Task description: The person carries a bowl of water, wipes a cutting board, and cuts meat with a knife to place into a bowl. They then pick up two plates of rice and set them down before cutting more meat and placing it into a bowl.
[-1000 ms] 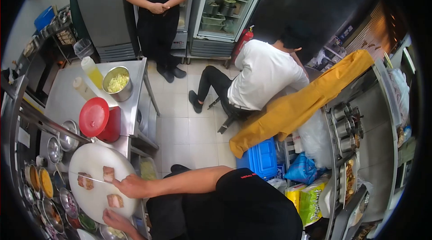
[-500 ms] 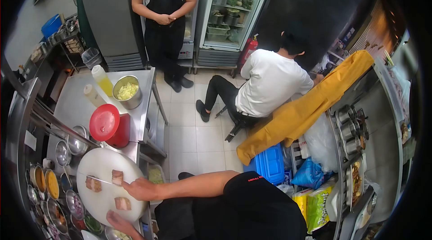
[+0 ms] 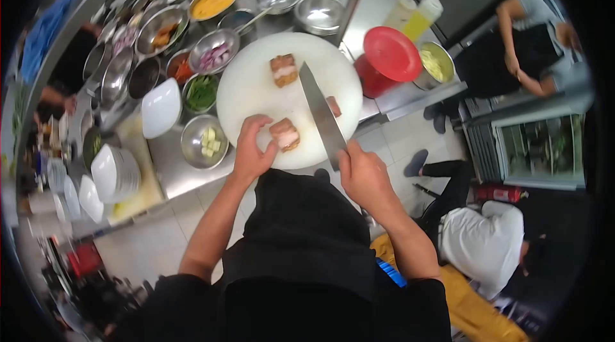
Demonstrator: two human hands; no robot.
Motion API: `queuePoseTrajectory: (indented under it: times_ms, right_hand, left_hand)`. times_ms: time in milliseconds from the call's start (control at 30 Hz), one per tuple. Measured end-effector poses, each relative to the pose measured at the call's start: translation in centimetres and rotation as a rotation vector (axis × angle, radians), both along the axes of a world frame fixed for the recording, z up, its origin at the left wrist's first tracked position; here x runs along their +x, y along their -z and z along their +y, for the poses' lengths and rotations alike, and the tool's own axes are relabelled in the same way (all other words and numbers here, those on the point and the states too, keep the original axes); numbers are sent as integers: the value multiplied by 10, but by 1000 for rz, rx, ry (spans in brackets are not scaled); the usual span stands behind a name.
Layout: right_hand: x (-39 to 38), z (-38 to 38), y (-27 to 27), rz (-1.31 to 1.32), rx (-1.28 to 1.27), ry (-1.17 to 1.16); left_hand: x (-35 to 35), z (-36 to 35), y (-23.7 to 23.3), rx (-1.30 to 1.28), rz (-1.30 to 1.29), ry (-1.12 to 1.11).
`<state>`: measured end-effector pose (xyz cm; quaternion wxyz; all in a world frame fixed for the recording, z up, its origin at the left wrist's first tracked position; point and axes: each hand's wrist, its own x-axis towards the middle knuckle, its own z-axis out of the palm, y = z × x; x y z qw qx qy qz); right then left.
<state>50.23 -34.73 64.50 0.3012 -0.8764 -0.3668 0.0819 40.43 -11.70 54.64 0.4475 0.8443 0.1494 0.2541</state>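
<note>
A round white cutting board (image 3: 291,101) bears three visible chunks of layered meat. My right hand (image 3: 366,178) is wrapped round the handle of a large knife (image 3: 323,114), whose blade points away from me over the board's right half. The blade partly covers one meat chunk (image 3: 334,107). At the board's near edge my left hand (image 3: 255,150) has thumb and fingers apart in a curve, beside the nearest meat chunk (image 3: 284,135). Another meat chunk (image 3: 283,70) lies farther back on the board.
Left of the board are a bowl of pale cubes (image 3: 205,142), a bowl of greens (image 3: 201,92) and a white dish (image 3: 161,108). A red container (image 3: 384,63) stands at the right. One person (image 3: 525,47) stands at the right; another (image 3: 480,239) sits below.
The view has swung left and down over the board. My left hand has come to the nearest meat chunk, and the knife now points away from me.
</note>
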Motion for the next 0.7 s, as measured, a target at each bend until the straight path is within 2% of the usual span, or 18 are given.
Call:
queuePoseTrajectory:
  times_ms: [133,267,333,567,700]
  right_hand:
    - [-17,6,-16,84,-168,-80]
    - [-23,14,-24,127,-260,-148]
    - [-21,18,-28,132,-342,-194]
    - [-15,38,-44,223,-467,-251]
    - [-16,69,6,168,-378,-183]
  left_hand:
    - [3,3,-10,87,-11,127]
    - [7,0,-13,35,-30,118]
    - [10,2,-11,119,69,152]
    - [12,2,-5,151,89,125]
    - [12,2,-4,149,77,129]
